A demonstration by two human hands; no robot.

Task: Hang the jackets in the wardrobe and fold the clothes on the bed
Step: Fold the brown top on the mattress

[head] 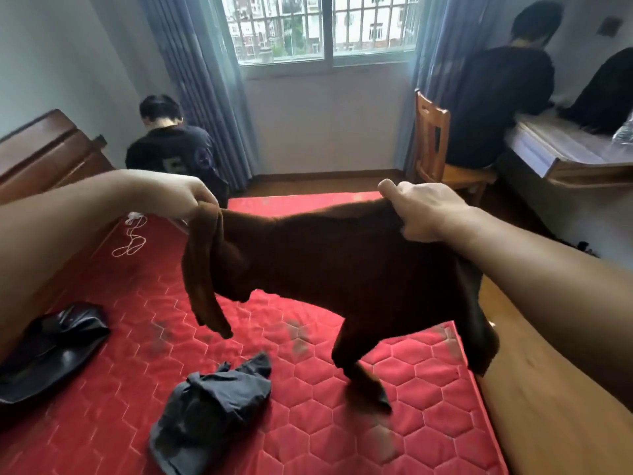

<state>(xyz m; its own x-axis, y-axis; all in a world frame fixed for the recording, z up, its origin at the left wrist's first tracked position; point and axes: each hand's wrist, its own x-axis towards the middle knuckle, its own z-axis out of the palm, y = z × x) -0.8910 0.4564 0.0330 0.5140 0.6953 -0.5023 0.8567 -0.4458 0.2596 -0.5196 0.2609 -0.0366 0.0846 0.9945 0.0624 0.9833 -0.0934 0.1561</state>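
Bed: a red mattress (428,389) quilted in hexagons, with a dark wooden headboard (44,149) on its left side.
Room: barred window (322,25) straight ahead between blue curtains (195,80). One person (171,145) sits low by the left curtain. Another (496,90) sits on a wooden chair (435,145) at a bench (565,156) on the right.
Brown garment (325,262): held up over the middle of the bed. Its long axis runs left to right between the two grips, and its loose ends hang down, the lowest reaching the mattress.
Left hand (178,197): pinches the garment's left top corner.
Right hand (424,210): fingers curled over the right top edge, well apart from the other hand.
Other clothes: a shiny black jacket (51,351) is bunched at the bed's near left, and a grey garment (212,402) is crumpled at the near middle. The two lie apart.
Cord: a white cord (132,238) is looped near the headboard.
Edges: the bed's right edge meets the wooden floor (548,389). Bare mattress shows under the brown garment and to the right of the grey one.
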